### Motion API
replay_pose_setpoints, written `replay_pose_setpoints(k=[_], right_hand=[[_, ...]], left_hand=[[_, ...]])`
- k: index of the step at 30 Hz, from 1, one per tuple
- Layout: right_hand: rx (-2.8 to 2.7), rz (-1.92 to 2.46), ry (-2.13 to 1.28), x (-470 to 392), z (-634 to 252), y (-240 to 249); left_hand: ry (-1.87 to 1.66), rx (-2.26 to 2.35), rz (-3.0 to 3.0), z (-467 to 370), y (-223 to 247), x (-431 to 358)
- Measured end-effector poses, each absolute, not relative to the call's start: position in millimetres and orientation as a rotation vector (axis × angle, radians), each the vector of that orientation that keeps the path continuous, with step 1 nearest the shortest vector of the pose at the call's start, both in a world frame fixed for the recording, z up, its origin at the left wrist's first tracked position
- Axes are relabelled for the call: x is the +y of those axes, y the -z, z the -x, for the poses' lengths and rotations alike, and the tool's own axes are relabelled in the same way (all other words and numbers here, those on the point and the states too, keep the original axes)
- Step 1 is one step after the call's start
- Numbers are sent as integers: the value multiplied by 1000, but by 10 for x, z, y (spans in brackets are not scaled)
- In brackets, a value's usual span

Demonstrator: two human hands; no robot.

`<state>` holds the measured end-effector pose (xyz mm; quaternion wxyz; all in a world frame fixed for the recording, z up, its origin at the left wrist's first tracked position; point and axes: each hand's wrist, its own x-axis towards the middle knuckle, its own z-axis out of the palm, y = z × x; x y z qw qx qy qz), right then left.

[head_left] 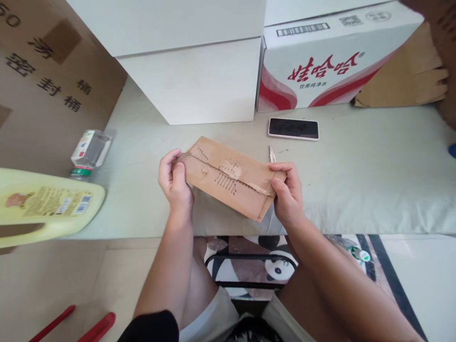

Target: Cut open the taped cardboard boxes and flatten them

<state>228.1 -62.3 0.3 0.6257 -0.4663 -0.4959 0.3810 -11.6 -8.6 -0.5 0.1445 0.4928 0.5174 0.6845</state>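
Nearest, pale shorts point(213, 311) frame a black bar point(251, 256) above a panda-patterned mat point(280, 270). To the left, two red pieces point(101, 325) show over tiled floor point(107, 285); to the right, a green-capped bottle point(361, 255) is partly hidden. Beyond, a pale greenish cloth covers the work surface point(342, 190), wrinkled along its right front. Above its front part, the left hand point(176, 180) and right hand point(289, 192), both curled with thumbs on top, grip opposite ends of a folded brown cardboard piece point(245, 190), torn to its corrugation. A yellow jug point(53, 204) and clear bottle point(94, 149) are at the left. Just past the right hand a metal tip point(272, 154) shows, then a phone point(293, 128). At the back stand white boxes point(203, 78), a red-and-white printed carton point(320, 76) and, farther right, brown cardboard point(399, 78); a big brown box point(46, 90) fills the left.
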Motion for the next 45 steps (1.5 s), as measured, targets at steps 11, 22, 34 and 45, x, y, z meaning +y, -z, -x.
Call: replay_pose_setpoints(k=[11,22,34,45], right_hand=[[-1186,1031,-952,-621,-2325,50],[-1228,982,-938,-615,-2337,59],[-1200,934,-1002,-606,-2351,176],[-1197,1070,-1043,-547,-2359,211]], left_hand=[[-1781,1501,-2137,166,-189,-123],[-1777,1385,-2213,177,-211,-133],[-1836,1383,-2168,150,-207,-141],[-1826,1562,-1851,309,-220,-163]])
